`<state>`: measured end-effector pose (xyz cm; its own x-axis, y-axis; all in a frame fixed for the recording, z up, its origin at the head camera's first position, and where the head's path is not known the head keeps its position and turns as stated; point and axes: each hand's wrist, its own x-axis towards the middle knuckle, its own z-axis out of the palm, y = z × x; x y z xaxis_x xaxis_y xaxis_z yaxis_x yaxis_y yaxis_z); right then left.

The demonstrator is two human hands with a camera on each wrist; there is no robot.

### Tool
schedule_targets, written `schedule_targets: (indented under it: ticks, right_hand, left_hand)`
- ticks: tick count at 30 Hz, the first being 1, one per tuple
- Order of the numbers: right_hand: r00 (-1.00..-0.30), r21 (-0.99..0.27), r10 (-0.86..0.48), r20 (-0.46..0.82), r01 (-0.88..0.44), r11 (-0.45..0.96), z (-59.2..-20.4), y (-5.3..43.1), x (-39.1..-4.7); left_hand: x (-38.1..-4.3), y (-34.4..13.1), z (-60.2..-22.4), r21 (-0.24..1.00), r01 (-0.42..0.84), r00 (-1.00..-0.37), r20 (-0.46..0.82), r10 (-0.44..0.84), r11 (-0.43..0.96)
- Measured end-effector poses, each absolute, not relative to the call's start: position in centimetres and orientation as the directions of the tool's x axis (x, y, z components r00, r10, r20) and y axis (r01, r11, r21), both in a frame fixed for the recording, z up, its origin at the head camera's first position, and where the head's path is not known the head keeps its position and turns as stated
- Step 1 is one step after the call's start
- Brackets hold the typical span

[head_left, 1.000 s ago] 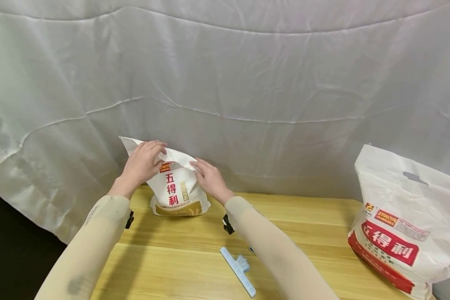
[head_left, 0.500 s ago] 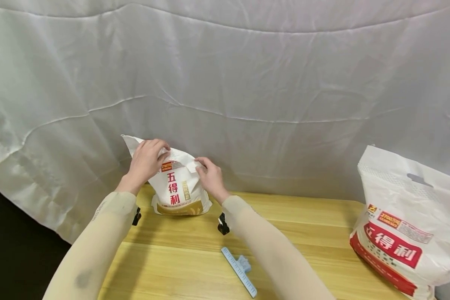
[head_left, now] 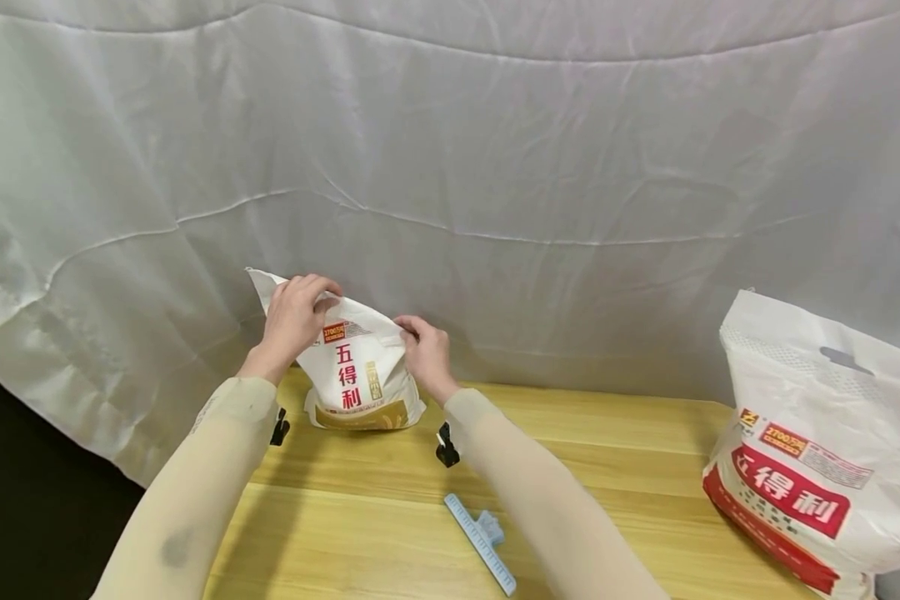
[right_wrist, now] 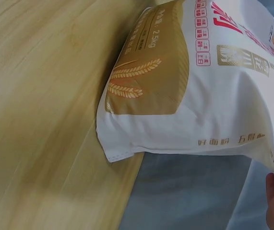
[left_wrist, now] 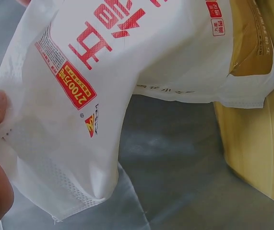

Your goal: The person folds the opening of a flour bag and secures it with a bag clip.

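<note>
Grey cloth (head_left: pixel 495 150) hangs in loose creases behind a wooden table (head_left: pixel 585 450). Ahead of the person, a small white bag (head_left: pixel 354 367) stands on the far part of the table, its printed front between and below both hands. Fingers of the left hand (head_left: pixel 294 315) bend over the upper rim with the thumb in front, gripping the plastic; one corner pokes up beyond that hand. Lower along the same rim, the right hand (head_left: pixel 426 354) pinches the opposite end between thumb and fingers. Between the two grips, the edge slopes down toward the right hand.

Wheat ears and a weight in kilograms printed on the tan panel suggest a powdery filling, so the bottom should feel heavy and sluggish while the top is probably limp and light. That upper plastic looks thin and smooth: it should fold readily, yet could slip if pinched too lightly. Both ends of the rim seem good places to hold; for lifting, a palm beneath the base would likely bear the load better. Nothing about it looks brittle.

Nearer the person than either hand, a pale blue clip (head_left: pixel 482 542) lies beside the right forearm. Well beyond the right hand's outer side stands a bigger bag (head_left: pixel 787 467) with a handle slot.
</note>
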<state>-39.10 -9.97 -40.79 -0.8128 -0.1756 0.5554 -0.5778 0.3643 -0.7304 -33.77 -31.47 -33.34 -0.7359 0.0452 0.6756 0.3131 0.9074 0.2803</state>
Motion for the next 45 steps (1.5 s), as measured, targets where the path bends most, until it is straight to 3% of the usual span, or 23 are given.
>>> schedule_targets:
  ticks: [25,35,45]
  right_hand:
    - [-0.854,-0.764,-0.132,0.503,-0.511,0.395,-40.9,-9.3,-39.1]
    - [-0.865,-0.776,-0.212,0.454,-0.501,0.383,-40.5,-8.0,-38.8]
    - [-0.845,-0.799,-0.250,0.473,-0.531,0.284,-40.4,-6.0,-38.2]
  left_hand:
    - [-34.4,-30.9,-33.9,0.304,0.291,-0.758,0.652,0.024,0.907]
    - [-34.3,-30.9,-33.9,0.318,0.274,-0.771,0.637,0.010,0.908]
    - [-34.8,-31.2,-34.2,0.343,0.286,-0.766,0.643,-0.002,0.895]
